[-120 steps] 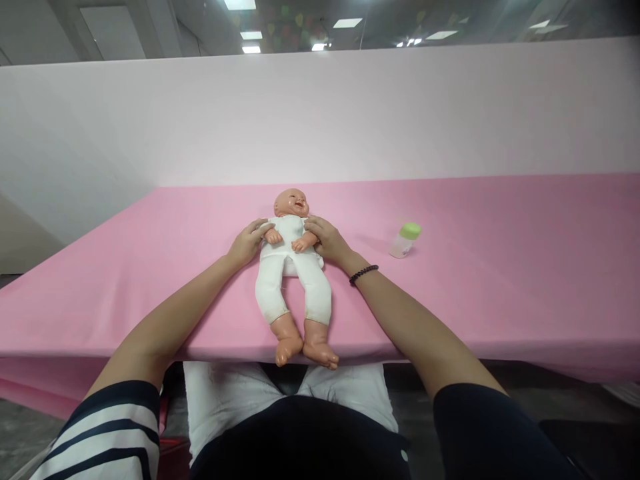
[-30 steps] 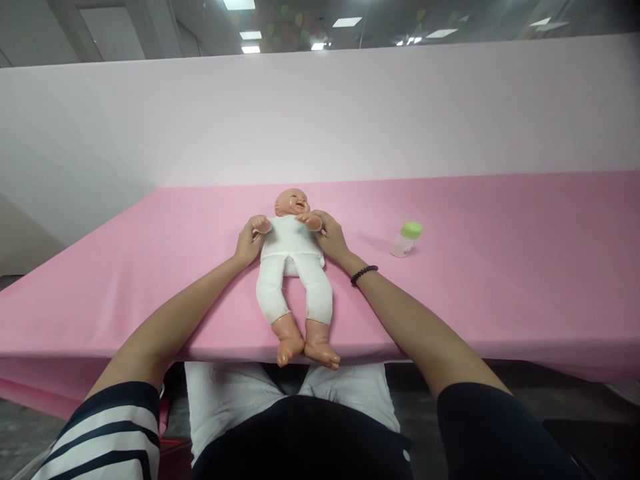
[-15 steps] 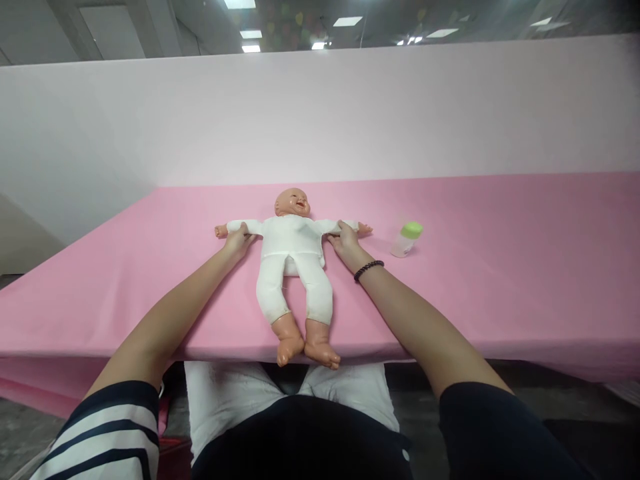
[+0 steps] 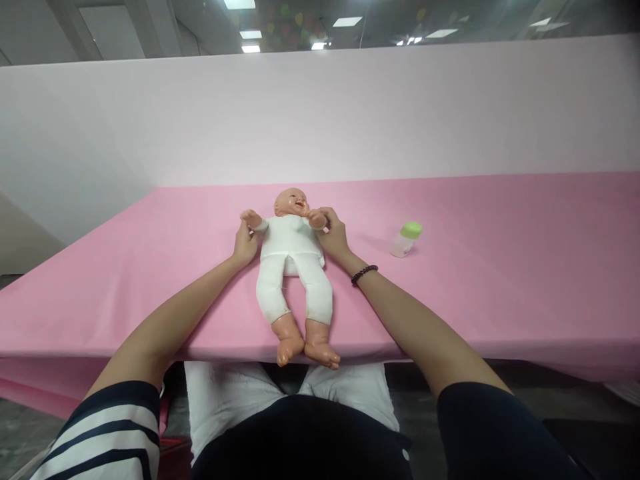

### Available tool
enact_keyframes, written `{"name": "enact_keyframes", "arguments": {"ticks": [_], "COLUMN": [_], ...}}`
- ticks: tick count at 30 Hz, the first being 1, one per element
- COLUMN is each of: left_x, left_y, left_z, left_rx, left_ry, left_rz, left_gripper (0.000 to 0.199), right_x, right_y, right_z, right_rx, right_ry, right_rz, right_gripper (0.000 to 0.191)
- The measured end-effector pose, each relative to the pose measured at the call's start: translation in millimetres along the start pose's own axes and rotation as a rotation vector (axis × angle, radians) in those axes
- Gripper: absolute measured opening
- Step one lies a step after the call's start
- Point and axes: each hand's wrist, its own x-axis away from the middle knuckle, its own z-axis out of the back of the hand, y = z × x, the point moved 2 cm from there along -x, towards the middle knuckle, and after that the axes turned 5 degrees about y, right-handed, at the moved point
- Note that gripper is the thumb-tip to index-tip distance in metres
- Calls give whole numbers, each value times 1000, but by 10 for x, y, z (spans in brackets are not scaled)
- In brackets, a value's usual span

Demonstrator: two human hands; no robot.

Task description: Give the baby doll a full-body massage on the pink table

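Note:
A baby doll (image 4: 293, 239) in a white cloth body lies on its back, head toward the wall, feet at the table's front edge. Its two arms are bent upward. My left hand (image 4: 246, 244) is closed round the doll's arm on the left, just below its small hand. On the other side my right hand (image 4: 334, 233) grips the doll's other arm near the wrist, beside its chin. Both sets of fingers are partly hidden by the doll's arms.
A small clear bottle with a green cap (image 4: 411, 231) stands tilted-looking on the pink tablecloth (image 4: 500, 267), right of the doll. Behind the table rises a white partition (image 4: 320, 113). The table's front edge runs close to my lap.
Both doll arms, stretched out sideways before, are now folded up and inward. My hands have moved with them, the right one toward the doll's head. The bottle has not moved.

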Motion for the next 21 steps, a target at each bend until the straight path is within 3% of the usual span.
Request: {"name": "enact_keyframes", "arguments": {"ticks": [5, 9, 12, 16, 18, 21], "left_x": [71, 56, 16, -40, -66, -100], "left_y": [256, 240, 127, -28, -72, -84], "left_z": [-4, 24, 25, 20, 22, 33], "left_rx": [-225, -221, -71, 205, 302, 378], "left_ry": [-253, -255, -118, 158, 253, 286], "left_rz": [-293, -294, -133, 217, 386, 586], "left_gripper": [36, 36, 41, 51, 44, 20], "right_x": [35, 41, 19, -53, -84, -96], "right_y": [-4, -8, -24, 62, 156, 341], "right_z": [-32, -35, -36, 12, 50, 98], "right_rx": [37, 22, -46, -196, -276, -450], "right_ry": [-137, -132, -55, 200, 344, 522], "right_rz": [63, 41, 8, -153, -284, -476], "right_gripper": [26, 29, 30, 31, 33, 30]}}
